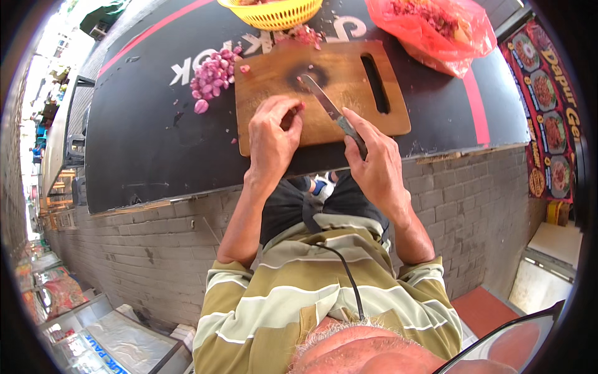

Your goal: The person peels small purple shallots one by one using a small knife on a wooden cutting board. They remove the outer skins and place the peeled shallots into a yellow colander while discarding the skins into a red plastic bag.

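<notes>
My right hand (376,161) grips a kitchen knife (322,96) by its greyish handle, its blade angled up and left over the wooden cutting board (322,124). My left hand (275,133) is curled over the board's near left part, with a small pinkish piece, apparently shallot (302,106), at its fingertips; the fingers hide most of it. Beyond the left hand, a heap of peeled shallots (215,72) lies on the black table beside the board. A small shallot bit (245,68) rests on the board's upper left. The board has a dark round stain and a slot handle at right.
A yellow plastic basket (275,16) stands beyond the board, with shallot peelings (303,35) nearby. At the far right of the black table (154,135), a red plastic bag (434,37) holds more peelings. A food banner (544,107) hangs beyond the table's right end.
</notes>
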### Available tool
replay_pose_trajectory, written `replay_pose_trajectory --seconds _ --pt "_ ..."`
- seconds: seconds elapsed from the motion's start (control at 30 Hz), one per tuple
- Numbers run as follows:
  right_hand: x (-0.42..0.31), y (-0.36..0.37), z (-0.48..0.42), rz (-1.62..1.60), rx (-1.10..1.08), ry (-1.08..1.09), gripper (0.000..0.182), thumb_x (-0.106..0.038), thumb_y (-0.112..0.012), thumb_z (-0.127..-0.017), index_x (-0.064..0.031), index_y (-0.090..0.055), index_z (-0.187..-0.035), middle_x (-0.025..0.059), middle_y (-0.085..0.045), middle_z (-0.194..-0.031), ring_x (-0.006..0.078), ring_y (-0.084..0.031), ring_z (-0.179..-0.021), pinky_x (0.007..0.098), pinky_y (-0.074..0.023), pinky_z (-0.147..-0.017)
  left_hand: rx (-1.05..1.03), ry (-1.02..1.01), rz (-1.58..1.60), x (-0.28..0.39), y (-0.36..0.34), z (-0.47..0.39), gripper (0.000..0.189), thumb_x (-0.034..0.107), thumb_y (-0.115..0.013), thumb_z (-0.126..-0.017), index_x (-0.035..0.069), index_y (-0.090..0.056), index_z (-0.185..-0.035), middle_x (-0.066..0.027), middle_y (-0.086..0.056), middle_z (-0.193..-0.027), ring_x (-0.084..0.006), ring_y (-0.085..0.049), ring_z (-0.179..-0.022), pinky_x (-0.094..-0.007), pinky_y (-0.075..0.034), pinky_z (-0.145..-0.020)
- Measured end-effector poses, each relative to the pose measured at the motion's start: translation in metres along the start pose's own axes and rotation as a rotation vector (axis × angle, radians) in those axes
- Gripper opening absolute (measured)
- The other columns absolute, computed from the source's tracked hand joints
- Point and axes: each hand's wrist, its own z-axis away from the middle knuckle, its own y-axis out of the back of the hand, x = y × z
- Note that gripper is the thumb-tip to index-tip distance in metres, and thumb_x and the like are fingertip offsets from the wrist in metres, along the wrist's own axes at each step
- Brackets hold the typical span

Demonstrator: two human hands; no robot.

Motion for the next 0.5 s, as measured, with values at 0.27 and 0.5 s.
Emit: replay_pose_trajectory --seconds 0.27,0.5 --pt "0.003 -0.008 0.015 -0.026 -0.086 -0.07 0.047 0.0 -0.06 -0.083 -0.0031 -0.058 -0.129 0.0142 -0.06 -0.084 0.0351 -0.062 -0.069 0.0432 -0.0485 -0.059 0.006 0.067 -0.027 0.008 -0.001 -0.005 0.01 0.001 -0.073 -0.081 0.0 -0.072 -0.091 -0.0066 -0.069 -0.085 -0.0121 -0.061 -0.069 -0.0246 -0.049 -0.064" --pt "0.003 -0.01 0.011 -0.054 -0.133 -0.071 0.052 0.001 -0.062 -0.079 -0.004 -0.058 -0.131 0.013 -0.057 -0.083 0.0345 -0.06 -0.065 0.0434 -0.0476 -0.056 -0.005 0.089 -0.026 0.01 0.0 -0.005 0.014 -0.002 -0.073 -0.079 0.0 -0.072 -0.093 -0.0063 -0.069 -0.085 -0.0109 -0.06 -0.068 -0.0242 -0.049 -0.064"
